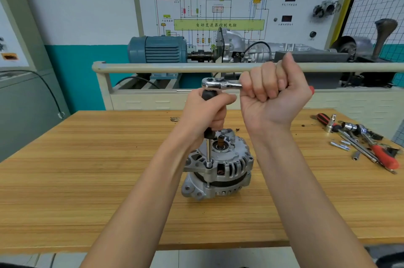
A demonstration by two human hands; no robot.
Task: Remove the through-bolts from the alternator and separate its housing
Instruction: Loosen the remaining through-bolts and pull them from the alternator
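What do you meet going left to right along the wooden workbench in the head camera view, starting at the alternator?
Alternator with the socket driver standing on it → red-and-black handled screwdriver → small loose sockets → red-handled ratchet wrench near the bench's right edge.

Automotive training workshop: wiring-diagram board point(218, 12), workbench point(109, 180), tools point(360, 141)

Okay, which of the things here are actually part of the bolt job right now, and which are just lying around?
In use:
alternator
ratchet, gripped by right hand
black-handled driver, held by left hand, socket end on a through-bolt

Lying about:
loose tools at the bench's right
small sockets
blue motor behind the bench
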